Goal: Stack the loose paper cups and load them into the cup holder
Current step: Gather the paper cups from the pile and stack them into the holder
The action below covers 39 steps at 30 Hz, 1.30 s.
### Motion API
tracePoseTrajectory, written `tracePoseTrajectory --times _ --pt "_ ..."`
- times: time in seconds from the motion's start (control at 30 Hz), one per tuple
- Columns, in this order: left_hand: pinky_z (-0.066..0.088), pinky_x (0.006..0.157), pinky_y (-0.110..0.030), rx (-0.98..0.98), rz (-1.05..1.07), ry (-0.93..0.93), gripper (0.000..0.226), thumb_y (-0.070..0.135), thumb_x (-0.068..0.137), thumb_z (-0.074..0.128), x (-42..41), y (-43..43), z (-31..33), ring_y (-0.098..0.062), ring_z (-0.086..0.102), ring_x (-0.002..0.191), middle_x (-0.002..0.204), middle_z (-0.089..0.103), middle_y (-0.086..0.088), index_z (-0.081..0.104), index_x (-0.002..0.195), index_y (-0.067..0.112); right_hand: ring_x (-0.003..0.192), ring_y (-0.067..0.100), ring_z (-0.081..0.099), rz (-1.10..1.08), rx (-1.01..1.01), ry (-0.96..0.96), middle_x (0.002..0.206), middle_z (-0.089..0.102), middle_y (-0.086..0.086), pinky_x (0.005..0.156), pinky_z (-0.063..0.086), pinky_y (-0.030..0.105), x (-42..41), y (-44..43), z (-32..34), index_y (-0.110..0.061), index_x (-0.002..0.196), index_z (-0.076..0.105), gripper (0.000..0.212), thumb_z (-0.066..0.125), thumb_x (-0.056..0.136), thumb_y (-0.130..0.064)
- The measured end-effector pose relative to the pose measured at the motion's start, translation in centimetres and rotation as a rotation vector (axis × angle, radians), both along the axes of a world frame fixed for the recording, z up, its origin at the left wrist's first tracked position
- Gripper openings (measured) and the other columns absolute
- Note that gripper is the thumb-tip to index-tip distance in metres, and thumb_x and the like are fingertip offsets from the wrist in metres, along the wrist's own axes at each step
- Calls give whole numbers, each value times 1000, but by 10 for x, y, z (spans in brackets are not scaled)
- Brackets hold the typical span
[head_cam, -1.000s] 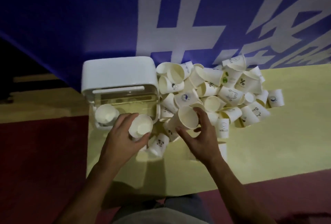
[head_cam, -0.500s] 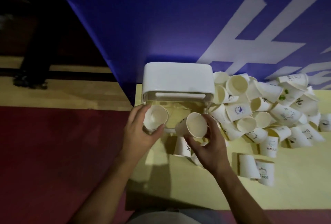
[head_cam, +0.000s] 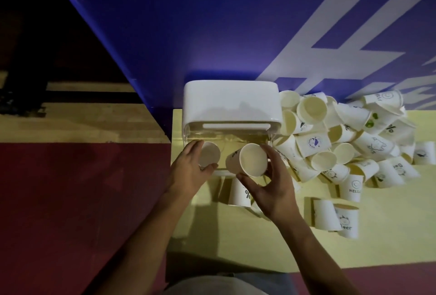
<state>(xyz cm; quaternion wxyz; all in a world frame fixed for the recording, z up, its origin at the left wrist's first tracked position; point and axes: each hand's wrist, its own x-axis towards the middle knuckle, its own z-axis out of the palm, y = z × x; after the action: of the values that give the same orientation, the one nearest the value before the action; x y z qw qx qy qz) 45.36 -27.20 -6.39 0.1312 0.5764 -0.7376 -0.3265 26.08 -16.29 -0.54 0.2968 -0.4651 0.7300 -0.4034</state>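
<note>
The white cup holder (head_cam: 231,103) stands on a yellow table (head_cam: 236,242), its clear front facing me. My left hand (head_cam: 188,173) grips a white paper cup (head_cam: 209,154) at the holder's left front. My right hand (head_cam: 273,188) holds a second paper cup (head_cam: 252,159), tilted with its open mouth toward me, just right of the first and in front of the holder. A heap of loose paper cups (head_cam: 349,143) lies to the right of the holder.
A blue wall with white lettering (head_cam: 236,23) rises behind the table. One cup with a percent mark (head_cam: 240,194) lies under my hands, and two upside-down cups (head_cam: 335,216) stand at the right. Red floor (head_cam: 70,200) is to the left.
My right hand has brought its cup from the heap over to the holder's front. My left hand has carried its cup to the holder's left front. The view has shifted left.
</note>
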Motion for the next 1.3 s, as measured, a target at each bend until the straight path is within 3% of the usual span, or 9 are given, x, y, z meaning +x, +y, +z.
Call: tracePoseTrajectory --times 0.1,0.2,0.33,0.4,0.5,0.67,0.9,1.17,1.3 --pt "53 96 -41 11 8 16 73 39 78 84 -2 -2 -1 -28 60 125 146 55 -1 56 142 18 117 -1 58 38 3 13 132 54 -30 91 50 15 9 -12 2 -26 140 48 78 91 76 -33" --pt "55 93 -44 40 10 30 79 42 70 88 0 -3 -2 -27 61 123 142 57 0 55 139 19 120 11 59 105 -52 77 136 58 -9 93 52 24 21 -28 3 -15 141 49 77 89 79 -38" --pt "43 101 -26 111 64 117 92 29 71 89 10 2 3 -23 53 133 149 53 -4 44 149 15 122 17 61 178 -68 133 138 59 -2 93 55 31 36 -43 -8 -12 143 49 78 86 81 -42" --pt "40 104 -24 102 70 185 83 20 79 85 20 6 5 -20 51 135 149 52 -4 43 151 15 121 15 60 206 -53 173 138 60 -1 93 52 24 39 -48 -14 -12 143 50 80 86 80 -46" --pt "49 108 -38 112 119 278 59 11 93 67 29 9 8 -14 54 132 147 54 3 49 148 21 122 18 60 282 -17 242 139 60 3 96 51 25 41 -53 -26 -10 144 50 85 82 80 -57" --pt "50 91 -16 106 142 346 35 27 107 49 20 7 17 2 61 110 126 65 10 58 140 21 132 14 53 302 87 260 147 56 -2 104 46 29 40 -57 -37 -20 151 45 78 70 90 -61" --pt "46 90 -19 85 63 238 40 17 103 56 20 4 4 -12 63 113 132 65 3 56 143 22 127 23 58 338 246 334 141 62 0 94 49 36 37 -61 -46 -31 158 36 72 59 96 -59" --pt "52 88 -29 104 14 181 42 23 104 54 25 2 -4 -16 64 113 133 65 2 51 145 26 129 24 58 370 313 413 143 61 1 97 47 40 38 -62 -46 -34 160 29 73 52 98 -64" --pt "44 93 -25 78 37 162 48 26 102 57 22 5 2 -21 60 120 139 61 -4 48 148 17 130 23 57 360 312 405 146 59 0 101 46 40 39 -56 -40 -35 162 21 78 49 97 -67"
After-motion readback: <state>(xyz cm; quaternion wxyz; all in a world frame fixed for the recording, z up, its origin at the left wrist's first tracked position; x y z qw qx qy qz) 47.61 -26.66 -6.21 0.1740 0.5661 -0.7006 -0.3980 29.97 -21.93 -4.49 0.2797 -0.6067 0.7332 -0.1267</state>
